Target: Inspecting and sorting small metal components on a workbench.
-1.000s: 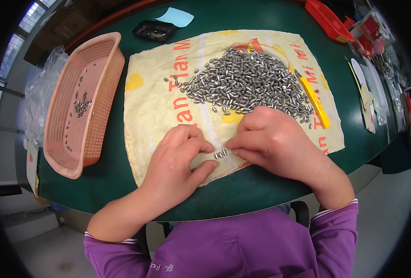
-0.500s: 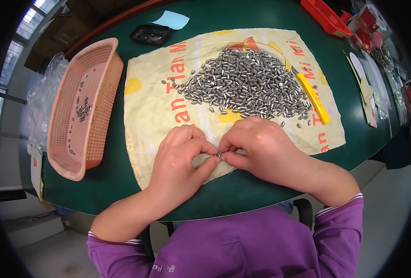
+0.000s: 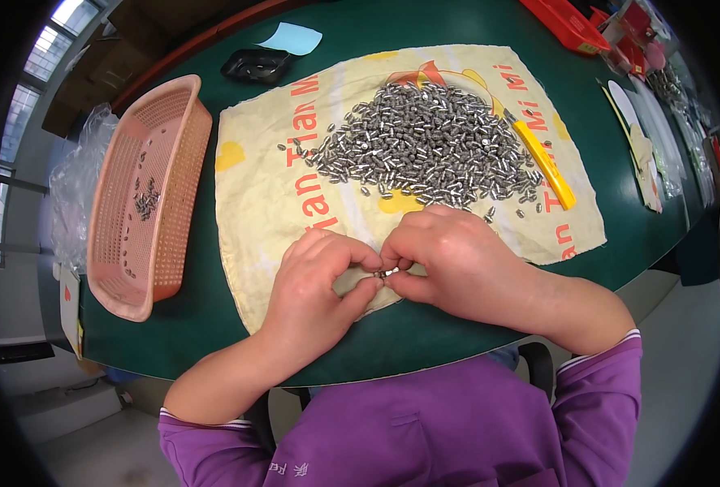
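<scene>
Beads [image 3: 429, 146] of metal lie mostly in a heap on the cloth [image 3: 254, 203]; a small scattering sits in the pink basket [image 3: 179, 195]; if those are the finished ones, little looks done and most is left. The left hand [image 3: 315, 272] and right hand [image 3: 457, 256] have fingertips together around a few beads near the cloth's front edge; whether either is clamped on them, I cannot tell.

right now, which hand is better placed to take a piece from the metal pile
Probably the right hand: it is just below the metal pile, nearer than the left hand, which lies closer to the pink basket. Both meet at small metal pieces; their grip is unclear.
</scene>
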Demonstrator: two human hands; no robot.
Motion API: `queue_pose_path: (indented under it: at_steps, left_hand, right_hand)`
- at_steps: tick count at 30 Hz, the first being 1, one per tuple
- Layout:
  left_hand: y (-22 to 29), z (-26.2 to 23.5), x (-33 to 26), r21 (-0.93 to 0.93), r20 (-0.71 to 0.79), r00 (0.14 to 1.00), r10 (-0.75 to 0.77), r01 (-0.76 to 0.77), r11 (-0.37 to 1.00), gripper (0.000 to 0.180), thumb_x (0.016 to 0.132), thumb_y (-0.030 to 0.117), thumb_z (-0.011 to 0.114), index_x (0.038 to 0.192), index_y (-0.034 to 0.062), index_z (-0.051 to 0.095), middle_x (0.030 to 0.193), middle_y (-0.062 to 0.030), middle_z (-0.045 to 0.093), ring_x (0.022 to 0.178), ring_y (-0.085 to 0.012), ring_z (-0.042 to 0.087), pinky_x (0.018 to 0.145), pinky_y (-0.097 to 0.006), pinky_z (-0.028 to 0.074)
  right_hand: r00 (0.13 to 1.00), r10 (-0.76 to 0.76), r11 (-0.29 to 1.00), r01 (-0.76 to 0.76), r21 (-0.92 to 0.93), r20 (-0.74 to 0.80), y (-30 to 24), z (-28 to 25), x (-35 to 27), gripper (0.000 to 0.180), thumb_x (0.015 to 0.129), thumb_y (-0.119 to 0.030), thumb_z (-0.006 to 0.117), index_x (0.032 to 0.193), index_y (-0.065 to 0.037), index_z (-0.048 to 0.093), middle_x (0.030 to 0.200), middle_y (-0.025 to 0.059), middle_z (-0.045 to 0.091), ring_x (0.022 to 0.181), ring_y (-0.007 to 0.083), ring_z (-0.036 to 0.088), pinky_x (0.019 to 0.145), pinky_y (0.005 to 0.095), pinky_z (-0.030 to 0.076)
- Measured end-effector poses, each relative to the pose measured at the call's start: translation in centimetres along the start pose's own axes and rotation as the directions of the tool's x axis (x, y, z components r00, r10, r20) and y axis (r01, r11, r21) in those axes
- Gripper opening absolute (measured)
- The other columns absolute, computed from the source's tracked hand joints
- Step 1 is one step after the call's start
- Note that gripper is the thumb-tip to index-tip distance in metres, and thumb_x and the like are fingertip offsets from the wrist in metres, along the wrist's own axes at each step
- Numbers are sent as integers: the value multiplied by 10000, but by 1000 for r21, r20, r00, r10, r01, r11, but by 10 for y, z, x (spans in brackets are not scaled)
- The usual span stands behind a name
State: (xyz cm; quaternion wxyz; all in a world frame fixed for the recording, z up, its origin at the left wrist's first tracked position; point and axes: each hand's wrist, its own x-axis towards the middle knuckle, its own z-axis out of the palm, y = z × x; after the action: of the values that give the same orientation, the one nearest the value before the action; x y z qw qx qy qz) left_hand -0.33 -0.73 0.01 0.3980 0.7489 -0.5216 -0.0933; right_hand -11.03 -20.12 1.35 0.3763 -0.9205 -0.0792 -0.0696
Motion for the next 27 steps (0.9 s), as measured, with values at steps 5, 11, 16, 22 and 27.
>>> queue_pose_path:
  at_steps: [5,11,16,22,27]
  left_hand:
    - [1,3,-5,-118,11,985,-172,172,978,440,745,6,807,1136,76,620,919,-8,695,909,-242,633,849,-384,477]
    - [1,2,-3,-82,31,995,-94,96,992,558,753,3,800,1264,60,584,933,-4,694,937,-257,631,870,-402,475]
    - [0,2,-3,-53,35,998,-44,46,998,576,755,3,798,1285,65,580,951,-5,692,951,-255,627,881,-406,472]
    - [-2,2,-2,-27,48,999,1,1,1000,617,744,4,800,1313,73,571,963,-5,685,948,-253,623,875,-403,470]
    - [-2,1,-2,-29,54,999,-1,2,1000,632,739,5,804,1321,72,567,971,-11,684,946,-258,623,863,-399,475]
  right_hand:
    - [1000,8,1000,-8,-2,-14,-3,1,-1,179,767,-120,777,897,-77,661,866,97,661,864,321,649,751,441,534]
    - [999,-37,999,37,7,-13,1,1,0,161,764,-101,761,890,-95,661,855,82,653,850,306,641,746,427,532]
    - [998,-59,998,59,4,-1,2,-3,-1,154,768,-99,754,894,-95,667,854,79,654,849,300,642,749,423,534]
    - [998,-54,999,54,6,12,1,-6,-1,163,778,-107,756,918,-90,676,862,92,657,875,311,651,767,432,536]
    - [998,-46,999,45,16,48,1,-9,-1,179,786,-110,756,942,-84,672,878,104,659,888,327,650,789,443,536]
